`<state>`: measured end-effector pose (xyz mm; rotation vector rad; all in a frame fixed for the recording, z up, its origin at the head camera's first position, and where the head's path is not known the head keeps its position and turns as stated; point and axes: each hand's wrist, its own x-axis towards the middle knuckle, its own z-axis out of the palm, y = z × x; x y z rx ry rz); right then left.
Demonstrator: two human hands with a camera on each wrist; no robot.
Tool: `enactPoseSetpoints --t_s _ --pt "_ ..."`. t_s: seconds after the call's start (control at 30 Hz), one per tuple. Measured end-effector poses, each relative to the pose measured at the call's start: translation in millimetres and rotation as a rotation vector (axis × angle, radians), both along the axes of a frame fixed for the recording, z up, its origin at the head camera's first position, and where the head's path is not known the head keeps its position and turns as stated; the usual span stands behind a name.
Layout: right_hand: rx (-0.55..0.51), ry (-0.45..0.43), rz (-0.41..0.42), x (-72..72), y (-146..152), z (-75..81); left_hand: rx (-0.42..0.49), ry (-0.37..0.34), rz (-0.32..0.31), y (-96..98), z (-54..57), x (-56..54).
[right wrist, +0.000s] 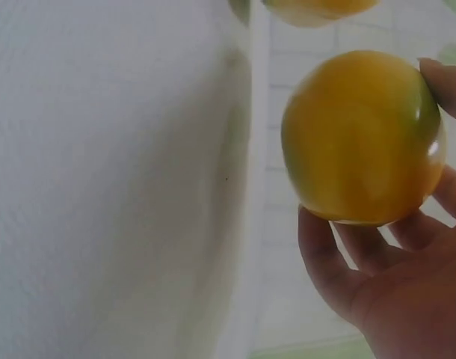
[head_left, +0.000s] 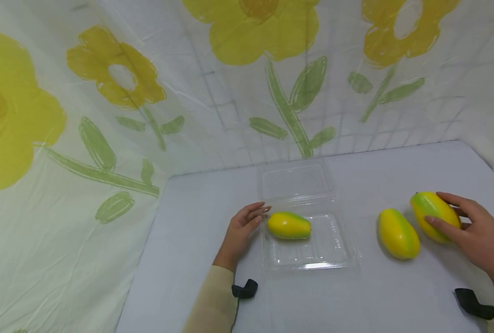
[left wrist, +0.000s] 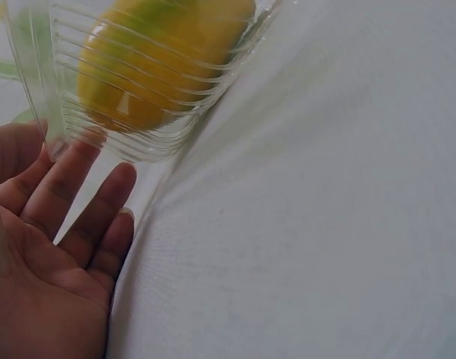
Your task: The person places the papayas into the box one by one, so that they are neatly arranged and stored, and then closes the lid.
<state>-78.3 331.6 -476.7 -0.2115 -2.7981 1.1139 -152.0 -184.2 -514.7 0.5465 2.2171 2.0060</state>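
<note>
On the right, my right hand [head_left: 476, 231] grips a yellow-green papaya [head_left: 432, 215], thumb on the near side and fingers around the far side. In the right wrist view the held papaya [right wrist: 362, 138] shows its rounded end, with fingers under it. A second papaya [head_left: 398, 233] lies on the table just left of it. Another papaya [head_left: 288, 225] lies sideways in the left part of an open clear plastic container [head_left: 330, 249]. My left hand [head_left: 240, 231] is at that container's left edge, fingers loosely extended, fingertips [left wrist: 93, 138] right at its ribbed wall.
The container's clear lid [head_left: 294, 182] lies folded back toward the wall. A white cloth covers the table [head_left: 197, 286]. Behind and to the left hangs a sheet [head_left: 213, 129] printed with yellow flowers. Black straps [head_left: 244, 289] show at the wrists.
</note>
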Motion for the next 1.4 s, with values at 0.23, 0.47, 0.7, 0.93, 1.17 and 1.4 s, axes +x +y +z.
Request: enactPoseSetpoints --t_s 0.23,0.47,0.7,0.93,1.17,1.4 --pt "0.047 0.07 -0.002 1.8 -3 5.4 -0.007 -0.004 0.003 0.4 0.2 -0.1" --pt "0.057 0.068 0.006 2.6 -7 10.4 0.011 -0.008 -0.005 0.1 -1.1 -1.0" --pt "0.061 0.077 0.028 2.1 -13 18.9 0.006 -0.005 -0.008 -0.2 -1.9 -1.7" --pt "0.047 0.1 0.04 4.3 -22 29.4 0.0 -0.008 -0.006 -0.8 -2.5 -1.9" --pt "0.045 0.168 0.09 8.0 -30 38.9 -0.028 -0.008 0.009 -0.7 -0.2 -0.5" --pt "0.045 0.216 0.154 14.3 -41 49.7 -0.029 -0.004 0.007 -0.5 -1.2 -0.4"
